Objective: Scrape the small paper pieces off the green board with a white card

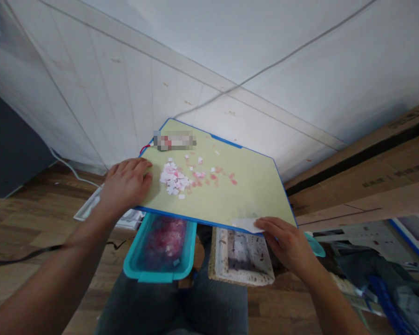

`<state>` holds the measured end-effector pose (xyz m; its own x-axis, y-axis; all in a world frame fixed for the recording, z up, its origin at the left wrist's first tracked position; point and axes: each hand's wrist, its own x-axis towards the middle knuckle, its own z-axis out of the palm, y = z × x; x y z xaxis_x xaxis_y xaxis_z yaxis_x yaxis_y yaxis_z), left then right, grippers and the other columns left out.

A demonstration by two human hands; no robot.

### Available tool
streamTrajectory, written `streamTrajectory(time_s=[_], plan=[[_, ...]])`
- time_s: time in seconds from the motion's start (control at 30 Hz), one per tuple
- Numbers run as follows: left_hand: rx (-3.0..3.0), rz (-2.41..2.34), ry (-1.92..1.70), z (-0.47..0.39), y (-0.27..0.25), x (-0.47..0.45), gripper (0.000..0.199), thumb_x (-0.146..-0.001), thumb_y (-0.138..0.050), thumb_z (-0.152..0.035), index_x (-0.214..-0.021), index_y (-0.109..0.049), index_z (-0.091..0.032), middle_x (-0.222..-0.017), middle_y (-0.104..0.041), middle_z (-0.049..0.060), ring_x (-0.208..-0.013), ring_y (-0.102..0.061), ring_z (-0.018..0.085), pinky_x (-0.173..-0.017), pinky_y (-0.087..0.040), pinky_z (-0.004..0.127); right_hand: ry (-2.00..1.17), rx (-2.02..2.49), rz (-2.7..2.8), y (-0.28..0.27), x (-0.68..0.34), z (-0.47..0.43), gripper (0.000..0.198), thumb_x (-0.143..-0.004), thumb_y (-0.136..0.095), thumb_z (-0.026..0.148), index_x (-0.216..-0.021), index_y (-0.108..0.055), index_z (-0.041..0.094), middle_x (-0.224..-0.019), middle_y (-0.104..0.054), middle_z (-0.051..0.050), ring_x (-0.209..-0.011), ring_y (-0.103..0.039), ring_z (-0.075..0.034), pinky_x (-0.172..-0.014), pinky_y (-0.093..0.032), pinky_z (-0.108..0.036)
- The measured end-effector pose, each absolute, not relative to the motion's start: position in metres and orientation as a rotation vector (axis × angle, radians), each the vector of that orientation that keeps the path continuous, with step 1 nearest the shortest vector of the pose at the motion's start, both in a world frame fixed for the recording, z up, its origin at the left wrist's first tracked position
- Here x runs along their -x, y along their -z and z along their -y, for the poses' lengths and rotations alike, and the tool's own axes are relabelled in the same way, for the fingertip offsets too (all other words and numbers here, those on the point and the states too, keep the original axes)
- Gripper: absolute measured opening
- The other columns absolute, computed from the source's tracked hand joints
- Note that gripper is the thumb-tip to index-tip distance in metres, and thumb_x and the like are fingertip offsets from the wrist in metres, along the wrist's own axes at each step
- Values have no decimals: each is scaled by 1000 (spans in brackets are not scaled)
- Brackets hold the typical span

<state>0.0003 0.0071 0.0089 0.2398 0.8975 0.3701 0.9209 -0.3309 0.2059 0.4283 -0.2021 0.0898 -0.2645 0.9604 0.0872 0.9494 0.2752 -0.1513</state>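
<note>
While the right hand [287, 239] pinches the white slip [245, 225], the paper bits [174, 178] lie far-left of it, beside the relaxed fingers of the left hand [127, 182].

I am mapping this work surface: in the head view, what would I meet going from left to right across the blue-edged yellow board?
Bare left hand, loose heap of small flat white-and-pink pieces, scattered pinkish stains, thin flat white slip, bare right hand.
</note>
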Motion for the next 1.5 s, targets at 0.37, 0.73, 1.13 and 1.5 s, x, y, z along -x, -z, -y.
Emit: streamTrajectory(time_s=[0.37, 0.73, 1.13, 1.5], plan=[[2468, 1784, 729, -9, -8, 2, 40, -101, -41, -33, -132, -62, -20, -141, -61, 12, -131, -53, 31, -114, -37, 49, 267, 1942, 2299, -108, -395, 45, 38, -106, -41, 32, -127, -72, 25, -128, -75, -5, -118, -68, -23, -101, -50, -36], [2481, 1777, 772, -10, -7, 3, 36, -100, -43, -30, -131, -61, -23, -143, -59, 11, -133, -52, 29, -116, -36, 49, 187, 1859, 2453, -110, -401, -25, 39, -104, -43, 32, -129, -72, 24, -134, -72, -3, -122, -64, -24, -105, -48, -38], [2471, 1760, 736, -9, -9, 3, 36, -101, -44, -30, -132, -61, -22, -142, -60, 11, -132, -53, 31, -114, -38, 50, 195, 1826, 2564, -113, -393, -36, 38, -103, -45, 27, -129, -73, 24, -132, -73, -5, -122, -63, -24, -105, -46, -38], [2464, 1733, 729, -13, -6, 5, 38, -100, -45, -33, -132, -62, -20, -143, -60, 12, -132, -53, 31, -113, -39, 47, 185, 2246, 2304, -106, -449, -59, 43, -102, -46, 39, -137, -68, 27, -130, -73, -8, -115, -68, -29, -94, -53, -39]])
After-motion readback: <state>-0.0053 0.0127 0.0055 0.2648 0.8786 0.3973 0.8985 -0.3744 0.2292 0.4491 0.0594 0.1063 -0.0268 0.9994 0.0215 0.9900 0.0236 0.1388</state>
